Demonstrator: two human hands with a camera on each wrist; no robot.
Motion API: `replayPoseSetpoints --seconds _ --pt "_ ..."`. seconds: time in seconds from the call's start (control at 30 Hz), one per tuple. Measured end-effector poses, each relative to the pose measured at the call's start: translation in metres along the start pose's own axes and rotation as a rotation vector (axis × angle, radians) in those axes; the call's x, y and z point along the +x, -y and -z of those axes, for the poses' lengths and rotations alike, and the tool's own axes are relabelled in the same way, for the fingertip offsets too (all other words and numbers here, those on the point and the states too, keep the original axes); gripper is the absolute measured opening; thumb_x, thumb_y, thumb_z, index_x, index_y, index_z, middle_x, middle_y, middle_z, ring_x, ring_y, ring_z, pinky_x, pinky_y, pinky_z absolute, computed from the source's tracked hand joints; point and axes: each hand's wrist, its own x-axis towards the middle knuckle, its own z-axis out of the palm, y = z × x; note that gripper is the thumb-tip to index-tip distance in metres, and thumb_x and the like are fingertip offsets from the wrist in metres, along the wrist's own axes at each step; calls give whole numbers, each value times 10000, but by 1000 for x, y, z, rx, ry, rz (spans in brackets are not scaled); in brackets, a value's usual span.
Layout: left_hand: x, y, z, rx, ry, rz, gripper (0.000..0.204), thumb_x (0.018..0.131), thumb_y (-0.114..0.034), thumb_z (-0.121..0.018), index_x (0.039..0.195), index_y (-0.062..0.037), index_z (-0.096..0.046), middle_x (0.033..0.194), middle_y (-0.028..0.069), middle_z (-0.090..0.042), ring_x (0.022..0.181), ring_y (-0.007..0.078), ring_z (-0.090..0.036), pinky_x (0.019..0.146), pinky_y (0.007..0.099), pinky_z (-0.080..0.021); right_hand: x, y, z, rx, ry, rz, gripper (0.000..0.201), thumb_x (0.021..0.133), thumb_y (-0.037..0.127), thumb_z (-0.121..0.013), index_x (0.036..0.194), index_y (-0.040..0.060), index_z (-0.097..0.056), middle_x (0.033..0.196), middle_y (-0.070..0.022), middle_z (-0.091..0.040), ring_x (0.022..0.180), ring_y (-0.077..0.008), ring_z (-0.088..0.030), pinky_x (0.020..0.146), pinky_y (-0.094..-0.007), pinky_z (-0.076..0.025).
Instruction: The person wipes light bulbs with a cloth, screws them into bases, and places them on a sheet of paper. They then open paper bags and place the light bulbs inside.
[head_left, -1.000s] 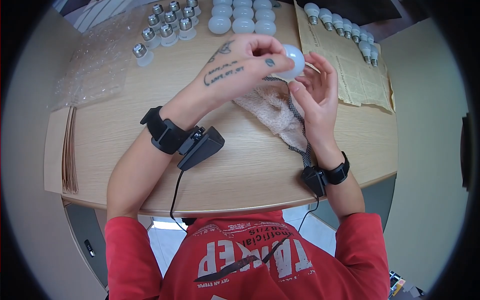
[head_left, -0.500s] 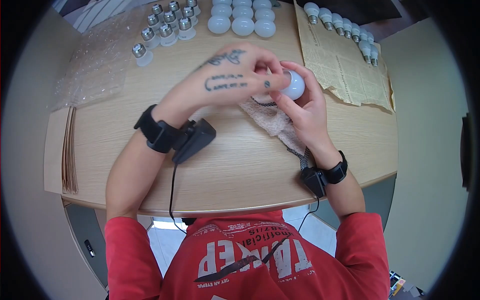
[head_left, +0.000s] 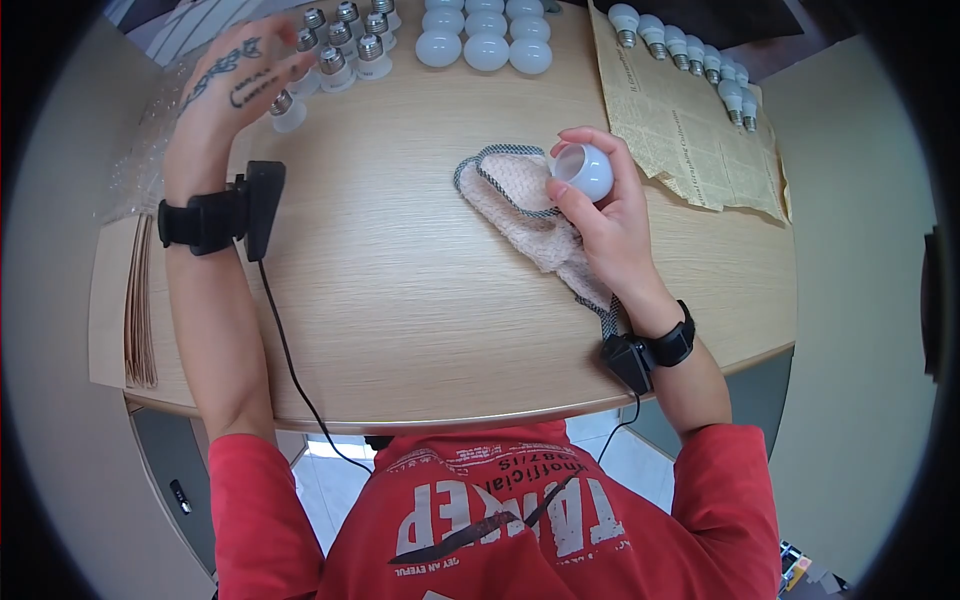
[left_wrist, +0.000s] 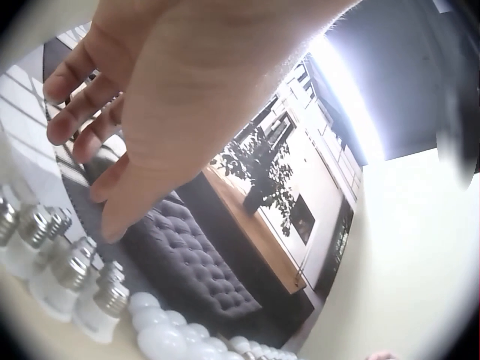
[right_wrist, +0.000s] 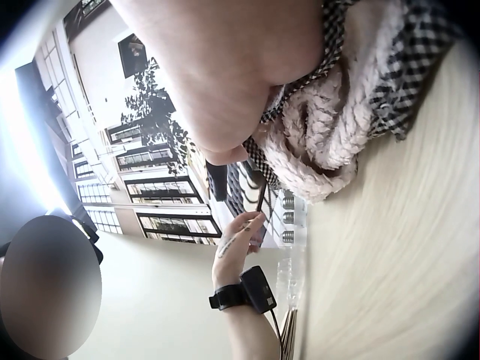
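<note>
My right hand (head_left: 622, 225) holds a hollow white bulb cover (head_left: 597, 177) between thumb and fingers, its round opening facing left. A pale pink fluffy cloth (head_left: 520, 215) with a black-and-white checked border lies folded under that hand on the table. It bunches beside the palm in the right wrist view, where the cover is hidden. My left hand (head_left: 238, 85) is raised at the far left, over the nearest of several bulb bases (head_left: 337, 72) with metal screw caps. In the left wrist view its fingers (left_wrist: 71, 120) are spread and hold nothing, with the bases below.
Several white bulb covers (head_left: 487, 53) stand in rows at the back middle. Whole bulbs (head_left: 655, 38) lie on a printed paper sheet (head_left: 700, 165) at the back right. Bubble wrap (head_left: 140, 165) and brown paper bags (head_left: 115, 300) lie along the left edge.
My left hand has let go of the bulb cover and swung far left to the bases. The cover, pinched by the left hand earlier, is now in the right hand and lower.
</note>
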Motion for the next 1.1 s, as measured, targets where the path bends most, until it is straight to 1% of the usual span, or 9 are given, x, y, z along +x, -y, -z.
replayPoseSetpoints --seconds 0.1,0.2,0.3,0.4,0.7,0.8,0.9,1.0,1.1 --pt "-4 21 -13 -19 54 76 411 800 -386 -747 1091 -109 -659 980 150 -671 921 281 -631 820 404 -493 0 0 0 -14 1 7 386 896 68 -661 1249 84 -508 1131 -34 -544 973 -86 -542 811 -229 -467" --pt "-2 23 -14 -72 272 182 429 790 -382 -755 1116 -118 -663 1054 157 -680 984 303 -635 863 426 -491 0 -2 1 -35 -3 18 367 896 83 -668 1231 82 -519 1111 -31 -549 959 -86 -545 796 -232 -468" --pt "-4 29 -26 44 189 144 419 788 -351 -761 1122 -118 -664 1112 152 -684 1061 325 -629 906 435 -486 0 -1 1 -42 -10 2 346 893 100 -682 1206 80 -537 1054 -22 -569 921 -83 -553 776 -234 -467" --pt "-4 19 -18 38 241 208 408 783 -319 -768 1118 -111 -661 1133 159 -683 1123 337 -613 931 430 -483 1 -3 3 -2 -4 -33 328 892 118 -694 1185 75 -554 996 -11 -585 882 -79 -558 762 -235 -465" --pt "-1 14 -15 40 307 205 296 778 -272 -761 982 -66 -701 1039 171 -689 1001 338 -631 891 422 -487 1 -2 2 14 -33 -34 331 888 111 -697 1185 60 -560 974 -10 -590 872 -77 -561 754 -233 -467" --pt "-3 10 -11 -80 259 157 309 788 -278 -752 969 -36 -690 975 152 -681 925 302 -627 837 390 -491 1 1 1 22 -26 -45 337 885 113 -702 1186 62 -559 973 -9 -586 873 -78 -561 753 -234 -470" --pt "-8 -10 -3 -181 175 18 295 823 -313 -730 942 -46 -687 868 82 -657 787 204 -597 713 339 -480 1 0 2 -11 -20 -26 345 881 117 -709 1187 63 -558 978 -7 -582 875 -78 -561 750 -235 -472" --pt "-7 -33 3 -488 271 -100 292 869 -366 -698 946 -85 -682 786 -2 -611 683 94 -527 575 263 -421 1 1 1 -36 -21 -27 344 877 117 -714 1180 64 -560 981 -4 -577 875 -77 -560 745 -232 -472" --pt "-9 -58 6 -807 383 -160 284 908 -389 -664 979 -115 -676 760 -45 -598 642 26 -502 498 198 -356 1 0 2 -45 -32 -24 341 874 107 -712 1176 66 -559 1008 -11 -577 890 -77 -557 741 -231 -473"
